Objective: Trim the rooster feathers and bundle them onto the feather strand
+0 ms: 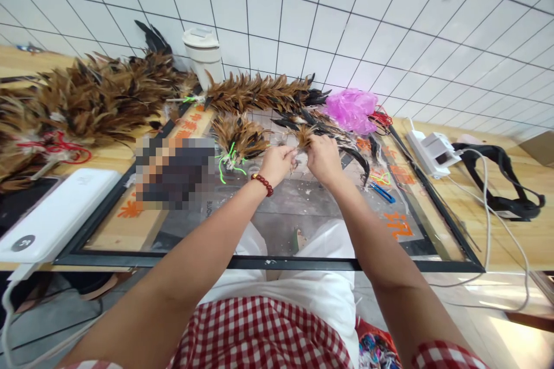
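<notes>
My left hand (277,162) and my right hand (324,159) meet over the glass table top (285,213), both pinched on a small tuft of brown feathers (304,137) held between them. A red bead bracelet (262,184) circles my left wrist. Just left of my hands lies a brown feather bundle tied with green string (238,141). A long string of brown feathers (259,93) stretches across the back of the table, and loose dark feathers (341,144) lie to the right of my hands.
A big heap of brown feathers (86,98) covers the left. A white tumbler (203,55) stands by the tiled wall. A pink plastic bag (351,109), blue scissors (383,192), a white power strip (433,153), a black strap (502,179) and a white power bank (56,213) lie around.
</notes>
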`<state>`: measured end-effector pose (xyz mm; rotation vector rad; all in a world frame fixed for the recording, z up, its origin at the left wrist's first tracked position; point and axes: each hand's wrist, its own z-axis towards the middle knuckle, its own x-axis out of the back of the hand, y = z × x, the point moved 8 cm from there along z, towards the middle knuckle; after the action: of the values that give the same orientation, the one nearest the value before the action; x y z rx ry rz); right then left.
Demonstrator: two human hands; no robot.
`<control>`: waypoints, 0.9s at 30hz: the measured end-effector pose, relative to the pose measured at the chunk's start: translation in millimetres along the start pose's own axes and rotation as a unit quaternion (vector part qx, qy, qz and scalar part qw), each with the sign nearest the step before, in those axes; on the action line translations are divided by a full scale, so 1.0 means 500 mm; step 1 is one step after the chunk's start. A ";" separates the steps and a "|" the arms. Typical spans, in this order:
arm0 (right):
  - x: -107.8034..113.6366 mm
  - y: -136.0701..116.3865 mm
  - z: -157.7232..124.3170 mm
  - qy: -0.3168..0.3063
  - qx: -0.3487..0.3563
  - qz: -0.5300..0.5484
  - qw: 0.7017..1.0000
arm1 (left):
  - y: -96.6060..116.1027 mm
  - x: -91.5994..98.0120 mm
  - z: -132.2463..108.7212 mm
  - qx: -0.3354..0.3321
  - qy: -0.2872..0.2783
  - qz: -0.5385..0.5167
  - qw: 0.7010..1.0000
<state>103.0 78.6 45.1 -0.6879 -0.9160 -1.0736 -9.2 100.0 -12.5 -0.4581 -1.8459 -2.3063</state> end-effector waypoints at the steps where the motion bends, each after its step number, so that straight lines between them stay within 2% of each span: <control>1: 0.001 0.001 0.000 0.004 0.001 -0.003 1.000 | -0.006 -0.007 0.001 0.012 -0.014 -0.027 0.999; 5: 0.005 -0.003 -0.003 0.006 0.012 -0.005 1.000 | 0.000 -0.024 0.000 -0.012 -0.062 -0.025 0.998; 7: 0.010 0.001 -0.002 0.011 0.008 0.017 1.000 | 0.009 -0.021 -0.002 -0.019 -0.061 -0.031 0.997; 10: 0.024 0.036 0.000 0.064 -0.040 0.086 0.993 | 0.004 -0.010 -0.006 0.057 -0.029 -0.168 0.984; 12: 0.033 0.071 -0.001 0.114 -0.078 0.136 0.981 | 0.000 -0.012 -0.011 0.119 -0.025 -0.272 0.955; 15: 0.038 0.116 -0.003 0.152 -0.106 0.177 0.967 | 0.006 -0.011 -0.016 0.158 -0.025 -0.360 0.919; 18: 0.036 0.131 0.001 0.106 -0.080 0.189 0.973 | 0.007 0.001 -0.016 0.166 0.005 -0.410 0.897; 22: 0.012 0.110 -0.001 -0.029 0.016 0.180 0.983 | 0.001 0.003 -0.015 0.187 0.020 -0.444 0.876; 27: -0.030 0.067 -0.016 -0.140 0.110 0.205 0.963 | -0.003 0.002 -0.016 0.199 0.016 -0.453 0.869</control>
<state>134.0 89.8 27.1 -0.8117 -1.0587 -0.5053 -11.9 92.4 -15.1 0.6486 -2.8294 -2.1806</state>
